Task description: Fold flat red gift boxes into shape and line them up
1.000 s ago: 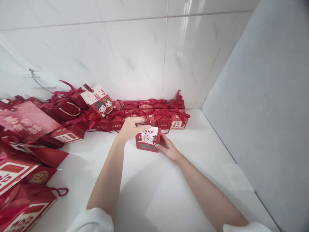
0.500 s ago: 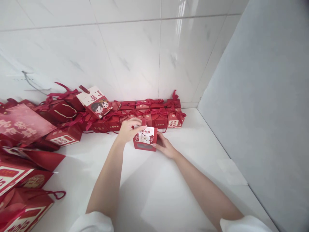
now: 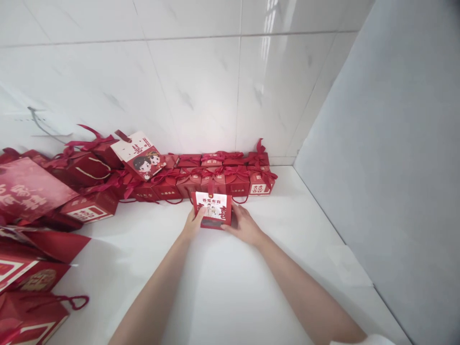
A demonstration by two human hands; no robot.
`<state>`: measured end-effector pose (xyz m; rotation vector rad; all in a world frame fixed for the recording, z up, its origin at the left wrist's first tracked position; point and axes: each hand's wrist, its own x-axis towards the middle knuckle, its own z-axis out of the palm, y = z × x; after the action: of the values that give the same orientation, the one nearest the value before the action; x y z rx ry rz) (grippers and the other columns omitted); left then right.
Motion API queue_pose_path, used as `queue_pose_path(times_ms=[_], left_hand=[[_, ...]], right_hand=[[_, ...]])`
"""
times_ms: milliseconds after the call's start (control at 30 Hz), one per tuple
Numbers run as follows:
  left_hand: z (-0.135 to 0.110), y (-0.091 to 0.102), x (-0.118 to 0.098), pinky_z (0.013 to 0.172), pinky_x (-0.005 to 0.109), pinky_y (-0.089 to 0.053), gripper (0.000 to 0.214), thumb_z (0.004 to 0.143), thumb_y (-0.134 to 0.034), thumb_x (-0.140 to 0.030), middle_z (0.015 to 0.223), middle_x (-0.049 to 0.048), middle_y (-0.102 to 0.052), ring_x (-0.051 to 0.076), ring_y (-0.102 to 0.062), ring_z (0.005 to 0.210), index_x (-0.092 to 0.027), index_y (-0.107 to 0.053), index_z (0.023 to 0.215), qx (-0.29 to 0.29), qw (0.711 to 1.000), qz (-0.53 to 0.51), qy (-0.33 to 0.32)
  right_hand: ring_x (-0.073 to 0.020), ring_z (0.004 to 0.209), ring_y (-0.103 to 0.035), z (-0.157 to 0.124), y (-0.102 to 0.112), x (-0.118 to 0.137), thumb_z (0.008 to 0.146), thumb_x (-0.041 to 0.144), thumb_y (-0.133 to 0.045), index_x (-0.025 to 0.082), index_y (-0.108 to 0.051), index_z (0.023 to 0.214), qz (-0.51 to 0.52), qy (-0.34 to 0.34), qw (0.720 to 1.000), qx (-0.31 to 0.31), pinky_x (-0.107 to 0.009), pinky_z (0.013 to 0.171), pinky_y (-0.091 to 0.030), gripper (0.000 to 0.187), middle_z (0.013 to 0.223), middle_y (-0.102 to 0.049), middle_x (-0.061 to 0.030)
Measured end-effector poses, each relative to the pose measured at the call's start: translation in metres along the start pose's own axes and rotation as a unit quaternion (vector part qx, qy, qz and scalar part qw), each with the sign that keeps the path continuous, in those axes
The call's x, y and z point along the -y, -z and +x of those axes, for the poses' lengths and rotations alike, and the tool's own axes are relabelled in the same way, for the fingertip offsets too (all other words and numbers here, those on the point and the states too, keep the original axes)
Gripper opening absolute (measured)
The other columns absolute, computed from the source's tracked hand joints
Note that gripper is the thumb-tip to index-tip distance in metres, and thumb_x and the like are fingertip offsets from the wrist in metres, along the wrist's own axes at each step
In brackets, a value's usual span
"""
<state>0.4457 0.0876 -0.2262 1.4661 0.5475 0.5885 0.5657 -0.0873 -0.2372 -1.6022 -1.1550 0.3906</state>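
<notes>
Between my two hands is a red gift box [image 3: 212,211] with a white panel, printed figures and a strap handle on top. My left hand [image 3: 194,223] grips its left side, thumb lying over the front. On the right side my right hand [image 3: 244,224] is closed round the edge, thumb at the lower front corner. The box is just in front of two rows of small red ribbon-tied boxes [image 3: 237,182]; whether it touches them I cannot tell.
A white and red box with cartoon faces [image 3: 140,154] rests tilted on the left end of the rows. More red gift boxes [image 3: 89,206] are heaped along the left. White tiles [image 3: 194,91] form the back wall, and a grey panel [image 3: 395,143] rises on the right.
My left hand has gone from the box's top strap down to its left side. The box has shifted slightly left and now faces me more squarely. My right hand stays on it.
</notes>
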Motion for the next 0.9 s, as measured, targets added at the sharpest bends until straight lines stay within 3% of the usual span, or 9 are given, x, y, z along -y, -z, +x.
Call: queue_pose_path(times_ms=[100,167,267,333,467,567,667,767,900], left_hand=[[-0.008,0.009,0.005,0.103,0.047,-0.047,0.072,0.075,-0.064,-0.068,0.121,0.0174,-0.067,0.034,-0.062,0.115,-0.012,-0.060,0.120,0.015,1.000,0.022,-0.010],[-0.010,0.012,0.005,0.107,0.048,-0.044,0.071,0.077,-0.063,-0.067,0.124,0.0172,-0.066,0.034,-0.060,0.119,-0.012,-0.060,0.122,0.015,0.999,0.030,-0.015],[-0.012,0.012,0.004,0.110,0.048,-0.041,0.069,0.081,-0.058,-0.066,0.130,0.0165,-0.062,0.035,-0.056,0.124,-0.013,-0.060,0.125,0.048,0.999,-0.012,-0.005],[-0.015,0.009,0.000,0.112,0.048,-0.039,0.069,0.082,-0.057,-0.065,0.137,0.0147,-0.057,0.034,-0.051,0.130,-0.017,-0.058,0.130,0.077,0.996,-0.044,-0.033],[-0.025,-0.004,-0.012,0.111,0.045,-0.042,0.080,0.075,-0.071,-0.057,0.153,0.0095,-0.039,0.034,-0.039,0.139,-0.027,-0.043,0.144,0.140,0.981,-0.058,-0.124],[-0.028,-0.013,-0.011,0.083,0.039,-0.059,0.084,0.074,-0.074,-0.049,0.150,0.0118,-0.043,0.034,-0.054,0.126,-0.030,-0.037,0.147,0.161,0.981,-0.069,-0.083],[-0.025,-0.015,-0.003,0.059,0.031,-0.057,0.068,0.077,-0.070,-0.052,0.132,0.0155,-0.060,0.031,-0.066,0.102,-0.024,-0.051,0.136,0.151,0.985,-0.079,-0.025],[-0.022,-0.013,0.001,0.072,0.037,-0.059,0.062,0.070,-0.077,-0.050,0.130,0.0158,-0.061,0.034,-0.064,0.109,-0.020,-0.062,0.122,0.148,0.985,-0.086,0.030],[-0.023,-0.011,-0.001,0.096,0.049,-0.052,0.065,0.056,-0.090,-0.027,0.127,0.0126,-0.065,0.037,-0.058,0.120,-0.022,-0.065,0.116,0.131,0.983,-0.086,0.095]], right_hand=[[-0.0352,0.137,-0.039,0.000,-0.001,-0.003,0.070,0.047,-0.079,0.025,-0.024,0.153,-0.081,0.006,0.997,0.007,-0.059,0.118,-0.012,0.102,0.145,-0.049,-0.0129],[-0.0354,0.138,-0.038,0.000,0.000,-0.002,0.069,0.046,-0.080,0.026,-0.030,0.151,-0.062,0.010,0.998,0.010,-0.060,0.118,-0.012,0.099,0.147,-0.047,-0.0119],[-0.0322,0.134,-0.046,0.001,0.004,0.003,0.071,0.043,-0.080,0.029,-0.030,0.150,0.086,-0.022,0.996,0.002,-0.056,0.113,-0.031,0.094,0.146,-0.048,-0.0092],[-0.0296,0.123,-0.056,0.000,0.008,0.006,0.074,0.043,-0.078,0.028,-0.036,0.147,0.204,-0.065,0.977,0.007,-0.052,0.105,-0.044,0.085,0.138,-0.056,-0.0080],[-0.0299,0.113,-0.063,0.001,0.017,0.006,0.074,0.042,-0.078,0.023,-0.062,0.122,0.302,-0.095,0.949,-0.005,-0.050,0.102,-0.048,0.053,0.122,-0.067,-0.0072],[-0.0308,0.115,-0.062,0.000,0.021,-0.001,0.077,0.045,-0.074,0.024,-0.062,0.121,0.346,-0.101,0.933,-0.013,-0.049,0.097,-0.052,0.050,0.124,-0.066,-0.0074],[-0.0304,0.114,-0.062,-0.001,0.023,-0.009,0.077,0.058,-0.068,0.031,-0.050,0.134,0.407,-0.105,0.907,0.010,-0.047,0.084,-0.059,0.066,0.137,-0.056,-0.0066],[-0.0278,0.118,-0.060,-0.001,0.025,-0.010,0.076,0.069,-0.060,0.038,-0.037,0.143,0.436,-0.091,0.895,0.016,-0.045,0.086,-0.059,0.077,0.148,-0.044,-0.0040],[-0.0273,0.130,-0.049,0.001,0.027,-0.003,0.072,0.066,-0.066,0.038,-0.036,0.145,0.460,-0.059,0.885,0.039,-0.049,0.105,-0.045,0.084,0.154,-0.036,-0.0041]])
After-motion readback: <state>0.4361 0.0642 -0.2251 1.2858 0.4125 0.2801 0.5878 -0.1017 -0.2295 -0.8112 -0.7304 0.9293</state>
